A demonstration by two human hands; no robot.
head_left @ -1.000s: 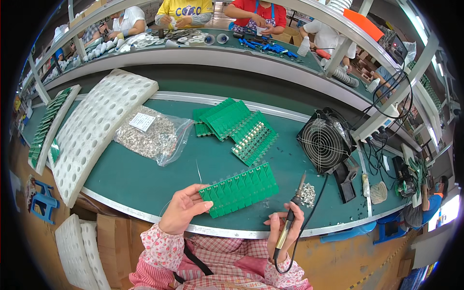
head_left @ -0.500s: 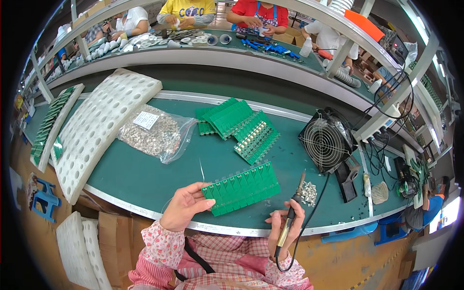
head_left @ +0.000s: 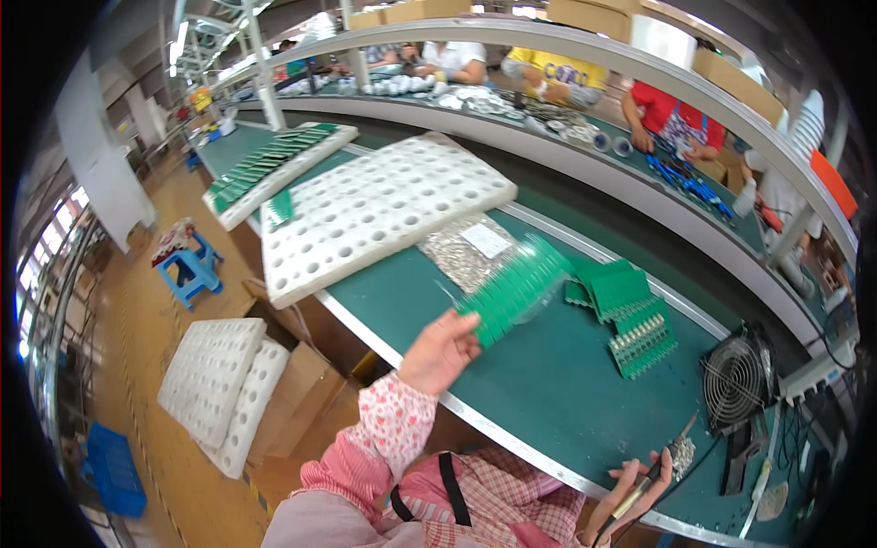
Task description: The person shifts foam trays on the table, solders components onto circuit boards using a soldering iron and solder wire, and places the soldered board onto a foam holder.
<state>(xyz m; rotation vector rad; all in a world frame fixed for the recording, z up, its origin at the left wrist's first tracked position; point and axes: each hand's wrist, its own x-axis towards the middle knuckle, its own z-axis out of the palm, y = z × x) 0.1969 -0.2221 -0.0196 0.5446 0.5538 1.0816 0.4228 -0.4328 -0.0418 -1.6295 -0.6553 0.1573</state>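
Note:
My left hand [head_left: 440,352] pinches one end of a green circuit board panel [head_left: 513,290], smeared by motion. The panel is held up in front of a clear plastic bag of small metal parts [head_left: 457,251] and hides part of it. Lower right, the fingers of my right hand [head_left: 630,498] close around a soldering iron [head_left: 652,472], its tip pointing up and away from me. Beside the iron is a small heap of metal parts [head_left: 681,457]. More green panels [head_left: 614,290] lie stacked on the table, with one panel bearing rows of light components [head_left: 642,342] at their near side.
A big white foam tray with holes [head_left: 384,210] lies left of the bag, and a narrower one carries green boards [head_left: 274,163]. A black fan [head_left: 738,379] stands at right. Foam trays [head_left: 215,374] and a blue stool [head_left: 189,269] are on the floor. Co-workers sit across the bench.
The view has turned left. My left hand has lifted the circuit board panel off to the left, toward the bag and foam tray. My right hand still holds the soldering iron near the metal parts.

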